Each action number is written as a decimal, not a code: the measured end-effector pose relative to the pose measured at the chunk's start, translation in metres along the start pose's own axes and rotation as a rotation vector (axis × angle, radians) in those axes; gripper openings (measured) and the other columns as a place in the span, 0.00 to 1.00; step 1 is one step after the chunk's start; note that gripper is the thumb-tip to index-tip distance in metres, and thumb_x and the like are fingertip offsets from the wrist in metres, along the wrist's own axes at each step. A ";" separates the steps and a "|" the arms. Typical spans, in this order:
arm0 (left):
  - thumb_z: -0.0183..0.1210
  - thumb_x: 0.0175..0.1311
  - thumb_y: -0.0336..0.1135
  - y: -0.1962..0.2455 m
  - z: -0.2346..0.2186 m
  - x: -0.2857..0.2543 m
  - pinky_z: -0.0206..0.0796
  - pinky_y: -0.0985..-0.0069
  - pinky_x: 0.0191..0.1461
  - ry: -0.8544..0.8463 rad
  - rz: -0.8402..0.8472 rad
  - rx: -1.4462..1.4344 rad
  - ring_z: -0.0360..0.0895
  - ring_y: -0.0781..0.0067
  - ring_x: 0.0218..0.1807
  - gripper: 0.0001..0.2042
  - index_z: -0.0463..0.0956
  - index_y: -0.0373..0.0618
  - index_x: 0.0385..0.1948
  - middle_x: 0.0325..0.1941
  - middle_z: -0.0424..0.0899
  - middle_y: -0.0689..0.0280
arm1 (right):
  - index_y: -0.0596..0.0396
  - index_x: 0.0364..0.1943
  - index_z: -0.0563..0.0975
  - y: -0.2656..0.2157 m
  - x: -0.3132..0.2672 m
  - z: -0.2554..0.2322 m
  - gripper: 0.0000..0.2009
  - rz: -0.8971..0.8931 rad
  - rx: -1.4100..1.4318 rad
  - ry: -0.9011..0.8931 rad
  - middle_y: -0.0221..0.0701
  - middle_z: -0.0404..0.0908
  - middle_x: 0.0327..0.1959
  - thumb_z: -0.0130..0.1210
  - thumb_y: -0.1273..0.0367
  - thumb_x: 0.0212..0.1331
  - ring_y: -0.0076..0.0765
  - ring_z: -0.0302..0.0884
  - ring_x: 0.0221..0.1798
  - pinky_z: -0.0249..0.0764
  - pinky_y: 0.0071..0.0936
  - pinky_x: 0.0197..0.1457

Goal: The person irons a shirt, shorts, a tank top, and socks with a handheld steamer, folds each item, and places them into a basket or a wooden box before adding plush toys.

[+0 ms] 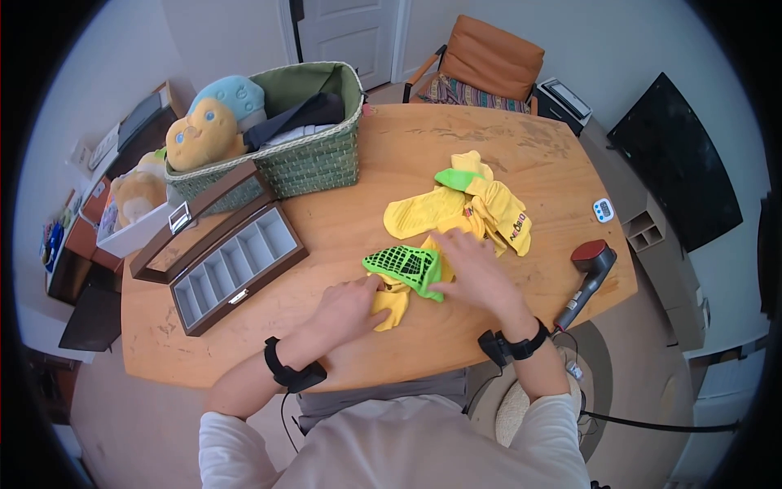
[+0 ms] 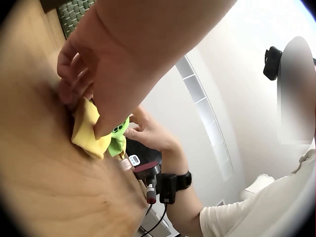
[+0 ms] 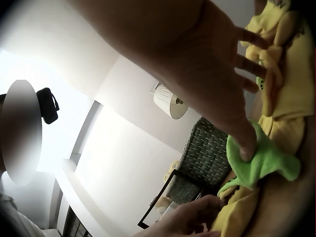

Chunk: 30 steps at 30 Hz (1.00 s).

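Note:
A yellow and green sock (image 1: 405,269) with a black grid on its green part lies on the wooden table in front of the person. The left hand (image 1: 346,308) pinches its yellow end (image 2: 89,131) between thumb and curled fingers. Over the other end is the right hand (image 1: 479,273), fingers spread, its thumb pressing the green fabric (image 3: 264,158) in the right wrist view. Just beyond lies a loose heap of yellow socks (image 1: 497,208), one with a green patch and one with dark lettering.
A brown compartment box (image 1: 240,269) stands at left with its lid raised. Behind it, a green woven basket (image 1: 318,163) holds plush toys (image 1: 208,134) and folded cloth. At right lie a handheld appliance (image 1: 588,281) with a cord and a small timer (image 1: 603,210).

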State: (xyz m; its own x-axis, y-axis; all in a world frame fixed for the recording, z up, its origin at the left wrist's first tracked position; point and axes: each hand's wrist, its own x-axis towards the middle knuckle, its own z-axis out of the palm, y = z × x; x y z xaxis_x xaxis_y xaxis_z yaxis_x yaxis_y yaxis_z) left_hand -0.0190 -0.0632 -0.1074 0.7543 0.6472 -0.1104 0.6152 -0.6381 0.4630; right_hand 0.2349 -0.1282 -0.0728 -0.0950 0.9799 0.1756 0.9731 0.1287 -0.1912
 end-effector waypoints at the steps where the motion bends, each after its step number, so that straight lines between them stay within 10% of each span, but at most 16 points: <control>1: 0.67 0.60 0.47 -0.002 0.002 0.003 0.75 0.54 0.43 0.000 0.033 -0.019 0.84 0.48 0.40 0.22 0.77 0.45 0.51 0.36 0.87 0.55 | 0.54 0.59 0.74 0.001 0.000 0.006 0.28 -0.157 0.111 -0.067 0.38 0.79 0.52 0.69 0.62 0.54 0.47 0.79 0.52 0.74 0.41 0.53; 5: 0.64 0.62 0.39 -0.013 -0.011 0.005 0.76 0.62 0.42 -0.023 0.143 -0.093 0.85 0.59 0.38 0.15 0.78 0.43 0.47 0.34 0.86 0.59 | 0.53 0.52 0.79 0.018 0.004 0.033 0.18 -0.140 0.473 -0.265 0.32 0.82 0.40 0.66 0.64 0.60 0.35 0.81 0.43 0.75 0.32 0.46; 8: 0.54 0.61 0.22 -0.031 -0.026 -0.001 0.70 0.81 0.42 0.065 0.187 -0.805 0.75 0.85 0.36 0.11 0.76 0.40 0.45 0.34 0.80 0.67 | 0.57 0.46 0.80 0.031 0.006 0.007 0.11 0.160 0.867 0.228 0.27 0.79 0.31 0.63 0.70 0.62 0.19 0.76 0.35 0.72 0.21 0.40; 11: 0.53 0.62 0.21 -0.048 -0.052 -0.008 0.71 0.76 0.51 0.074 0.040 -0.890 0.76 0.80 0.49 0.09 0.74 0.41 0.43 0.42 0.78 0.70 | 0.59 0.46 0.78 0.059 0.011 -0.027 0.11 0.357 1.059 0.460 0.29 0.79 0.30 0.62 0.70 0.63 0.24 0.76 0.35 0.73 0.24 0.41; 14: 0.52 0.60 0.22 -0.055 -0.059 -0.006 0.71 0.74 0.50 0.256 0.118 -0.697 0.79 0.74 0.46 0.09 0.73 0.41 0.42 0.43 0.80 0.67 | 0.59 0.50 0.76 0.074 0.012 -0.040 0.14 0.249 0.333 0.697 0.35 0.79 0.38 0.61 0.70 0.64 0.37 0.78 0.38 0.74 0.30 0.44; 17: 0.51 0.60 0.23 -0.042 -0.058 -0.007 0.70 0.72 0.47 0.402 0.186 -0.419 0.80 0.65 0.43 0.09 0.72 0.41 0.41 0.44 0.81 0.62 | 0.56 0.57 0.72 0.074 0.002 -0.037 0.19 0.239 0.065 0.660 0.41 0.76 0.49 0.61 0.71 0.62 0.47 0.77 0.47 0.74 0.37 0.48; 19: 0.51 0.60 0.24 -0.027 -0.065 -0.007 0.70 0.72 0.48 0.295 0.011 -0.347 0.79 0.63 0.44 0.08 0.71 0.41 0.41 0.44 0.81 0.60 | 0.53 0.59 0.70 0.051 -0.005 -0.044 0.23 0.402 0.398 0.031 0.43 0.72 0.55 0.63 0.69 0.60 0.49 0.74 0.56 0.74 0.41 0.52; 24: 0.52 0.63 0.28 -0.003 -0.078 0.004 0.70 0.72 0.48 0.139 -0.171 -0.230 0.78 0.65 0.46 0.07 0.70 0.42 0.41 0.44 0.81 0.62 | 0.48 0.56 0.73 0.039 -0.016 0.015 0.20 0.164 0.177 0.055 0.37 0.76 0.48 0.63 0.66 0.60 0.49 0.77 0.55 0.75 0.44 0.54; 30: 0.50 0.69 0.30 -0.008 -0.089 0.009 0.70 0.74 0.49 0.049 0.208 -1.616 0.76 0.78 0.48 0.10 0.68 0.44 0.49 0.43 0.76 0.68 | 0.48 0.56 0.74 0.078 -0.001 0.027 0.17 0.329 0.101 0.146 0.39 0.81 0.40 0.57 0.68 0.63 0.55 0.80 0.47 0.76 0.45 0.50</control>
State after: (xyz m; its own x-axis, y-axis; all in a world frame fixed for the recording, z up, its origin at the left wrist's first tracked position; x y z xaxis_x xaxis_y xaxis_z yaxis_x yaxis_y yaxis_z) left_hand -0.0373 -0.0150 -0.0335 0.7618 0.6428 0.0807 -0.3820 0.3451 0.8573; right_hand 0.3049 -0.1151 -0.1142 0.2576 0.9401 0.2232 0.9203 -0.1683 -0.3533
